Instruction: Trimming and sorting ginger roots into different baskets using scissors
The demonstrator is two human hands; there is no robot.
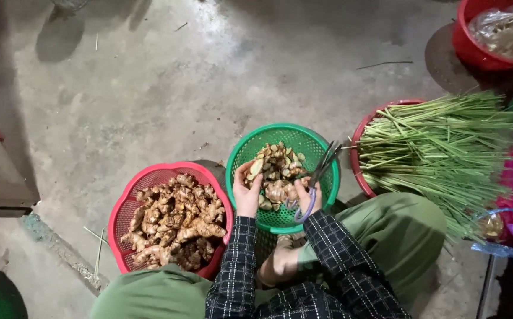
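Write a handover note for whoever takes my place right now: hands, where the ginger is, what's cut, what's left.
Left hand: holds a ginger piece over the green basket.
Right hand: grips scissors, blades open, with a ginger root held against it.
Done: cut ginger pieces lie in the green basket.
Left: the red basket beside it is full of whole ginger roots.
Lemongrass stalks lie across another red basket, to the right.

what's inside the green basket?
The green basket holds cut ginger pieces. The left hand and the right hand, which grips scissors, cover part of the pile; the basket's bottom is hidden.
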